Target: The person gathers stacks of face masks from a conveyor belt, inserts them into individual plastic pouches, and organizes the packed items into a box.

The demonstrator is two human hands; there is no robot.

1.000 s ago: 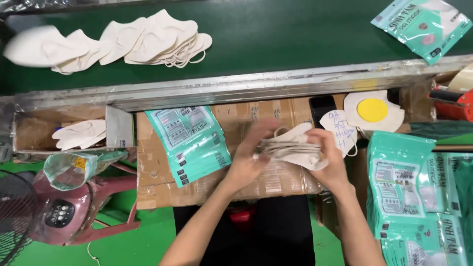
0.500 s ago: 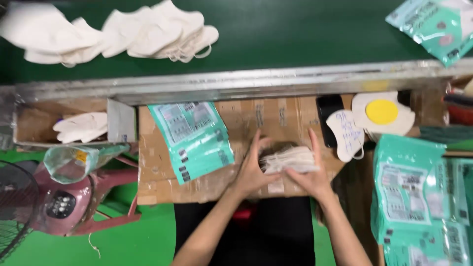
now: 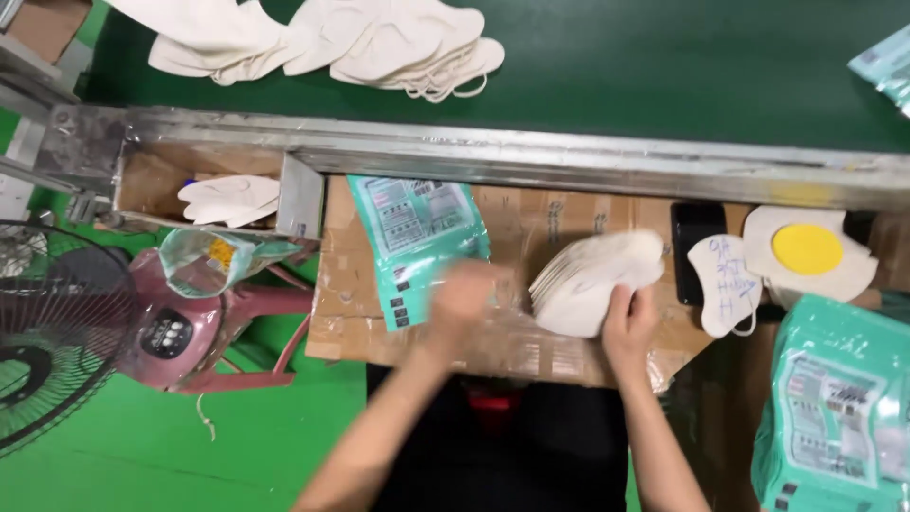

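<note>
Your right hand now grips the stack of masks alone. Your left hand has let go and, blurred, seems open near the teal pouch.

Green floor, fan, conveyor belt

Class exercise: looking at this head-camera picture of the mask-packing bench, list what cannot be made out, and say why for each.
1. Left hand: motion-blurred in the head view, so its fingers and grip cannot be told.
2. Stack of white masks in the right hand: layers too fine to count.
3. Teal pouch on the green belt: cut off by the right edge.
4. Fan: cut off by the left edge.
</note>
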